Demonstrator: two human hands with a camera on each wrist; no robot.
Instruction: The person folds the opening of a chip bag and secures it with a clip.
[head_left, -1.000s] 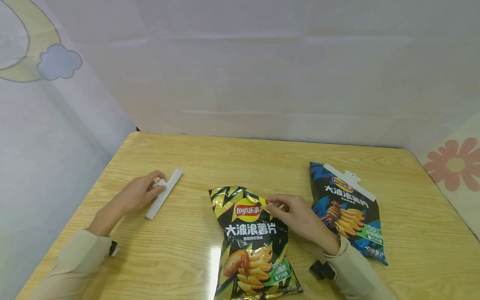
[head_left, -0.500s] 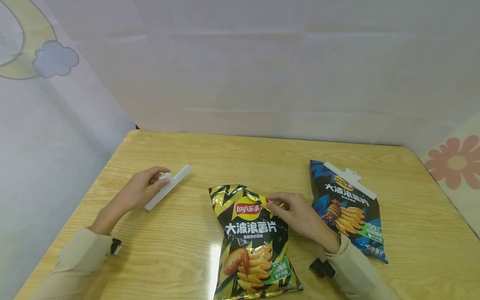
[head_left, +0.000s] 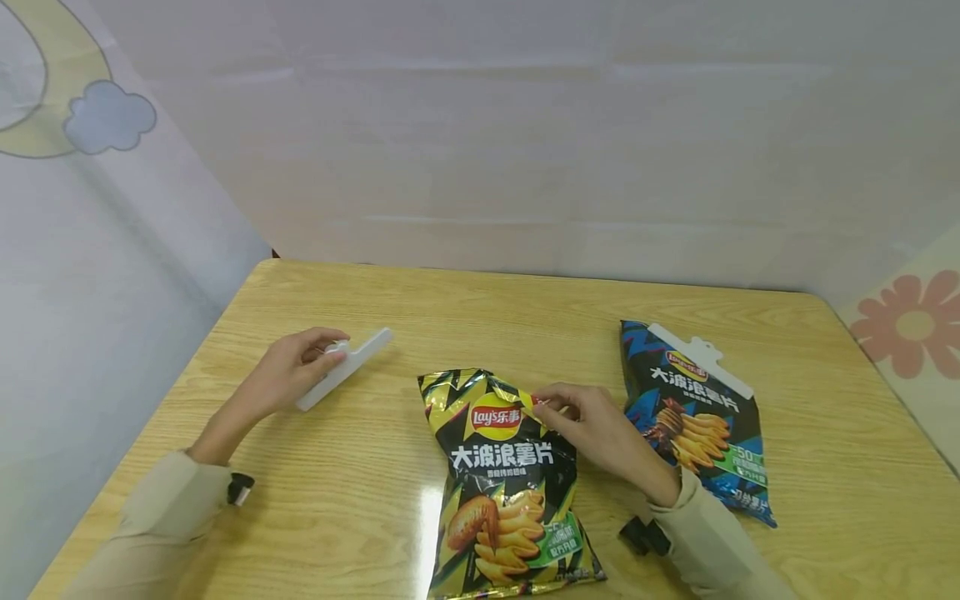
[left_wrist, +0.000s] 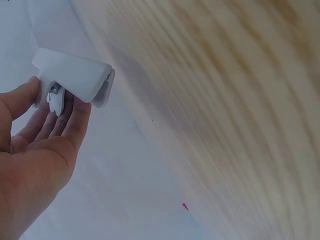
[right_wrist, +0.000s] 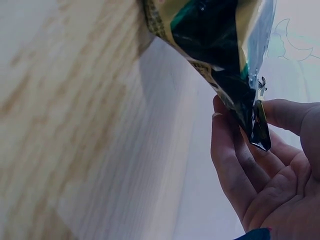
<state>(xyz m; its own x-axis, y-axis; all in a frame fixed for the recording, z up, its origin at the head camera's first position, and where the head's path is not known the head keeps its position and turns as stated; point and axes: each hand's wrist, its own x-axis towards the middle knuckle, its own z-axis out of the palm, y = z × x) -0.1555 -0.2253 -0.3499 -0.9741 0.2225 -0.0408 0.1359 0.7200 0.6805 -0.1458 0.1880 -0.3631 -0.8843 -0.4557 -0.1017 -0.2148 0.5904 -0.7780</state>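
Note:
My left hand [head_left: 288, 371] pinches a white bag clip [head_left: 360, 354] by its handle tabs, over the left part of the table. In the left wrist view the clip [left_wrist: 72, 72] is up off the wood, its long edges slightly parted at one end. My right hand [head_left: 600, 429] pinches the upper right corner of a black and yellow Lay's chip bag [head_left: 502, 500] in the middle front. The right wrist view has that bag corner [right_wrist: 257, 130] folded between thumb and fingers. The bag's top edge looks folded over.
To the right lies a black and blue Lay's chip bag [head_left: 697, 425], with a second white bag clip [head_left: 697, 358] across its top. The wooden table [head_left: 480, 308] ends at a pale cloth backdrop [head_left: 525, 167].
My left hand has lifted the white clip and carried it slightly right and away from me. The right hand and both bags stay where they were.

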